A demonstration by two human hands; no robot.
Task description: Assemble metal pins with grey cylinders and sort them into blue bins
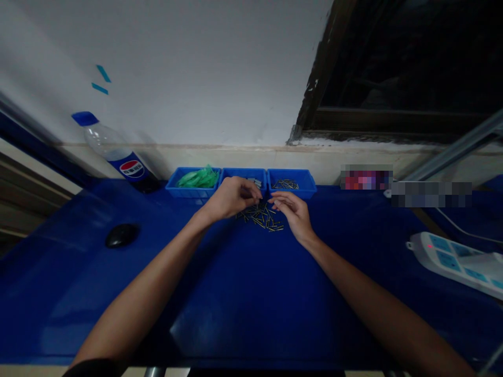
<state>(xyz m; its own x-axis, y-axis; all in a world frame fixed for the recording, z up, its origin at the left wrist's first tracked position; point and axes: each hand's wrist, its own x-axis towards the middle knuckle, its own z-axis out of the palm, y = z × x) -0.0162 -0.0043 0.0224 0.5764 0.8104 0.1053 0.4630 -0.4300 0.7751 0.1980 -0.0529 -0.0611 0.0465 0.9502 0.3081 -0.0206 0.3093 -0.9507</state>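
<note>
Bottle (131,165) stands at ten o'clock from the pile of slim metal pieces (262,217), out of the way; three blue bins (186,193) crowd its twelve o'clock side. Left hand (233,198) at ten and right hand (294,210) at two curl inward; whether either pinches anything, I cannot tell. Single pieces look light, stiff, probably slippery: fingertips at mid-length should suit.

On the tabletop (251,303), a pile of metal pins (271,224) lies before me, between my left hand (238,196) and my right hand (294,209). Behind it three bins stand in a row along the wall (196,73): the left bin (186,193) holds plastic film (199,178), the middle bin (241,173) sits partly behind my left hand, the right bin (308,183) holds more pins (286,184). Left of them stands a Pepsi bottle (129,165); a power strip (451,259) lies far right.
</note>
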